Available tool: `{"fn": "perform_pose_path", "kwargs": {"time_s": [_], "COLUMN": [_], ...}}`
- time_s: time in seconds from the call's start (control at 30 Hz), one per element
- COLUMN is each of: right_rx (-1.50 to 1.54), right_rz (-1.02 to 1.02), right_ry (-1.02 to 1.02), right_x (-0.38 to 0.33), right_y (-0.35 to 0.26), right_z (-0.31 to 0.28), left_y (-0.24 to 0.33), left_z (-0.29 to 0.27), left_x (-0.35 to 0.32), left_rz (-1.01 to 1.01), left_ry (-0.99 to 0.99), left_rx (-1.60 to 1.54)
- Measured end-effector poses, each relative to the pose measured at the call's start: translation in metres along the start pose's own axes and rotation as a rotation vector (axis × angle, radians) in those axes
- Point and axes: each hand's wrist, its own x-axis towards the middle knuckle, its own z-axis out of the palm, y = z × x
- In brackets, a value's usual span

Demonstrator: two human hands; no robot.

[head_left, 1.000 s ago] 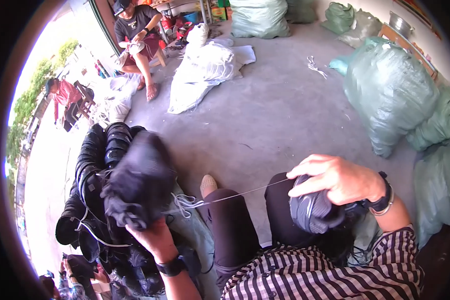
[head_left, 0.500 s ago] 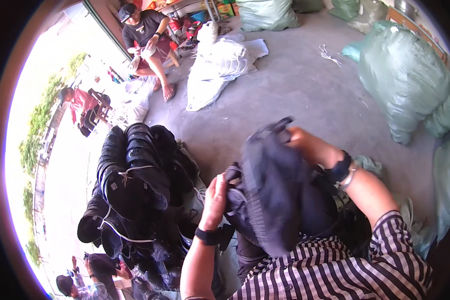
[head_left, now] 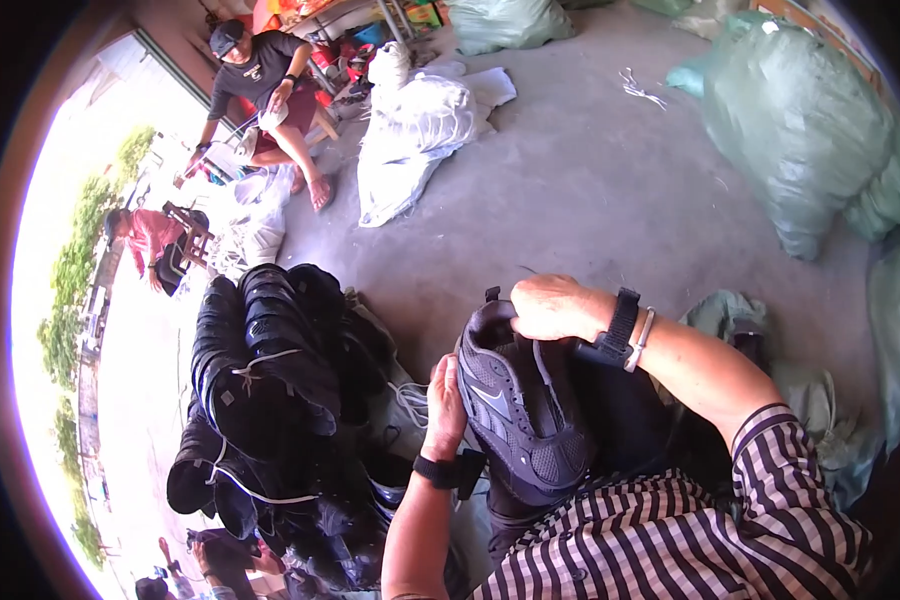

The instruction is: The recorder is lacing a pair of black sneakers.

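A dark grey sneaker (head_left: 526, 440) with a lighter side mark rests on my lap, its toe toward me and its open collar away from me. At the heel end, my right hand (head_left: 558, 308) is closed on the collar edge, with its fingertips partly hidden. My left hand (head_left: 445, 410) supports the side of the sneaker; some of its fingers are hidden behind it. To the left of that hand stands a large pile of black shoe pieces (head_left: 270, 390), stacked into one another and tied with white cord.
White sacks (head_left: 415, 130) lie beyond the pile, near a seated person (head_left: 260, 80). Another person (head_left: 155, 235) sits farther left, and more people (head_left: 220, 555) are at lower left. Big green bags (head_left: 795, 120) stand at the right. Loose white cord (head_left: 640, 88) lies on the floor.
The sneaker, blurred and sole-side up before, has been turned so its opening and upper face up. My right hand has moved slightly left and down onto the collar.
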Motion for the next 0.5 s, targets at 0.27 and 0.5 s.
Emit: {"fn": "perform_pose_path", "kwargs": {"time_s": [0.27,0.5], "right_rx": [0.171,0.076], "right_rz": [0.207,-0.586], "right_ry": [-0.076,0.692], "right_x": [-0.007,-0.032], "right_y": [0.006,0.024], "right_z": [0.0,0.023], "left_y": [0.094,0.055], "left_z": [0.035,0.023], "left_x": [-0.031,-0.031], "left_rz": [0.36,0.37], "left_ry": [-0.138,-0.105], "left_rx": [0.55,0.471]}}
